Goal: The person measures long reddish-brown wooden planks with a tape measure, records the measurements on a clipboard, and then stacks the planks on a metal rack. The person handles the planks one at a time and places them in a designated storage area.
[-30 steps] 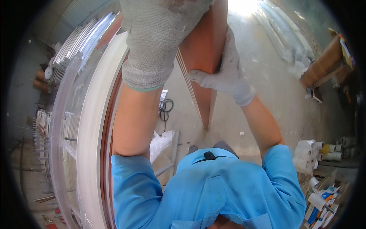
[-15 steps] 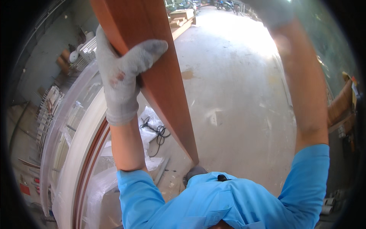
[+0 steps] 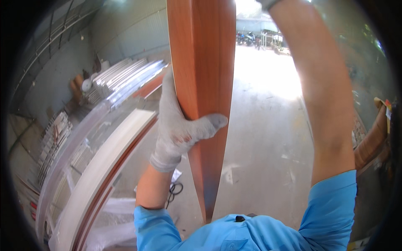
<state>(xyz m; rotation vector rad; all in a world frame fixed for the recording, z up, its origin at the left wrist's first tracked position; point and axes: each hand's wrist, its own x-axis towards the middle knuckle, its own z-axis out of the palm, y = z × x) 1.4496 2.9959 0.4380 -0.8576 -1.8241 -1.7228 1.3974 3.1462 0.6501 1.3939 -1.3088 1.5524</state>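
A long reddish-brown, wood-coloured beam (image 3: pixel 213 75) stands in front of me. Its upper end runs out at the top edge and its lower end narrows toward the floor by my body. In a grey-white glove with reddish stains, my left hand (image 3: pixel 180 129) grips the beam's left side, thumb across the near face. My right arm is raised beside the beam. Only a sliver of my gloved right hand (image 3: pixel 267 4) shows at the top edge, so its fingers and whatever they touch are out of sight.
On my left, white-and-brown profiles (image 3: pixel 113 167) and a plastic-wrapped length (image 3: pixel 75 142) lie lengthwise. Behind them are stacked pale bars (image 3: pixel 121 77). A black cord (image 3: pixel 176 190) lies on the concrete floor (image 3: pixel 264 138). A brown roll (image 3: pixel 370 131) leans at right; motorbikes (image 3: pixel 249 38) stand far off.
The beam has swung from a leftward slant to nearly upright in the middle. My left hand, still gripping it, now appears farther right and lower. My right hand has mostly left the top edge.
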